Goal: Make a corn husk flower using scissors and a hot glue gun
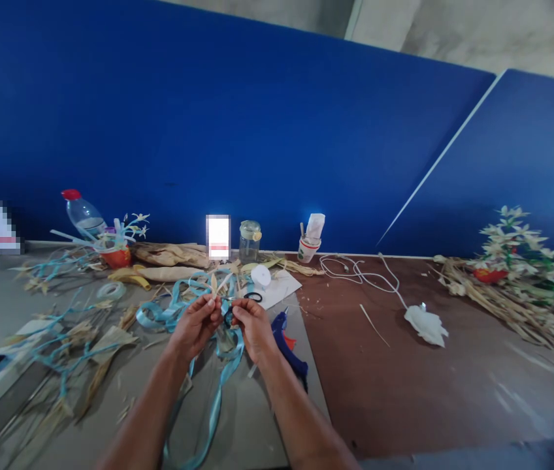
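My left hand [198, 324] is closed in a pinch on a pale dried-husk flower [214, 286], which stands up from the fingertips. Close beside it, my right hand [253, 326] has its thumb and forefinger pressed together at a light blue ribbon [227, 308] by the flower's base. From between the hands a long stretch of blue ribbon [217, 398] hangs down over the grey table, and more blue loops [172, 307] lie behind my left hand. To the right of my right wrist lies a dark blue glue gun [287, 349] with a red trigger.
Husk sprays with blue stems [64, 356] spread over the left side. Along the blue partition [257, 130] stand a bottle [83, 214], a glass jar [249, 241] and a paper cup [308, 249]. A white cable [370, 274] and finished white flowers [517, 238] lie rightward.
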Available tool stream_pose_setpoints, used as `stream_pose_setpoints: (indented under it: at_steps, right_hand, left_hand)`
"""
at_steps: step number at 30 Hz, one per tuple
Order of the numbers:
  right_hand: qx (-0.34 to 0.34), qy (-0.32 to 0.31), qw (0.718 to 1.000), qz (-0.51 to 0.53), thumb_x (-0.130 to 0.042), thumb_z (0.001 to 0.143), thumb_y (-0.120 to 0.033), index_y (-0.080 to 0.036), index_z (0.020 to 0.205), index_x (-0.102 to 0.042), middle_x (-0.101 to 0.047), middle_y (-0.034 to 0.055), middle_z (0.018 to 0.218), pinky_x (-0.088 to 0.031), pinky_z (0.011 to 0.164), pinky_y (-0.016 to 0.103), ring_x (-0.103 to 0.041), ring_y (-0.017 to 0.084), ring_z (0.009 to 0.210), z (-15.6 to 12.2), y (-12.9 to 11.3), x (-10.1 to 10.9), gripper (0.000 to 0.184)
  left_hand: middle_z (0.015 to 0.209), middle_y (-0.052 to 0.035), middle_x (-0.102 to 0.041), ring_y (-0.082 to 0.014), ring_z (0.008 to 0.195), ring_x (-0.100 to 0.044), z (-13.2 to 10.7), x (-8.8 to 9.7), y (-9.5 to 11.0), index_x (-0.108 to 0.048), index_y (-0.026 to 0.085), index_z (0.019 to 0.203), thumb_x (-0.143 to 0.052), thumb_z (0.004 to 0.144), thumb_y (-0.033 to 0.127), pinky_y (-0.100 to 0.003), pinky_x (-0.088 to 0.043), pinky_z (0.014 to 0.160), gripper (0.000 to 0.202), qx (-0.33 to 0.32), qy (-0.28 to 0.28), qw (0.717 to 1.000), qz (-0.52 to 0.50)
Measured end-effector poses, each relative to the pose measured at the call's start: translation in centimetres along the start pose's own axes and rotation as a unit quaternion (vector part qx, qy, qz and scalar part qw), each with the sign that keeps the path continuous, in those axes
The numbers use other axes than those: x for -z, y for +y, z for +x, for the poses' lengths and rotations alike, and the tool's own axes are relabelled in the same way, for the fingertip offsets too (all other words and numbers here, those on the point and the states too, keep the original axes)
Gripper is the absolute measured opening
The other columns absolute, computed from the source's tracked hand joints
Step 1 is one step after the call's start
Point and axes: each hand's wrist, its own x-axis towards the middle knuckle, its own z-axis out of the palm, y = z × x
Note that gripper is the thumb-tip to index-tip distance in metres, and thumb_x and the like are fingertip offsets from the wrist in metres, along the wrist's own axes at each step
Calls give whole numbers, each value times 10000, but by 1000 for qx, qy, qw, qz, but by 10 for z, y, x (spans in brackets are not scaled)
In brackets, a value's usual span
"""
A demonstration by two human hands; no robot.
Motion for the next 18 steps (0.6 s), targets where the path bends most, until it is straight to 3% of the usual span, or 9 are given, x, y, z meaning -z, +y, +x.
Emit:
stream_pose_setpoints:
  at_steps: [9, 18]
  right_hand:
    - [-4, -17, 999, -49, -674, 603, -222, -152, 677, -650, -533, -51, 521, -342, 508, 211, -446, 74, 472, -3, -3, -1, 105]
    - [-4, -30, 999, 36, -725, 614, -407, -160, 678, -651, -568, -24, 598, -341, 487, 220, -453, 78, 476, -1, -19, 1, 266]
  left_hand:
    - [660, 16, -562, -39, 473, -438, -3, 0, 4, -565, 139, 701, -761, 658, 219, -173, -367, 458, 215, -16, -23, 1000, 1]
    - [579, 19, -566, -61, 465, -463, -3, -2, -7, -599, 143, 678, -774, 644, 282, -182, -349, 477, 226, 4, -56, 992, 112]
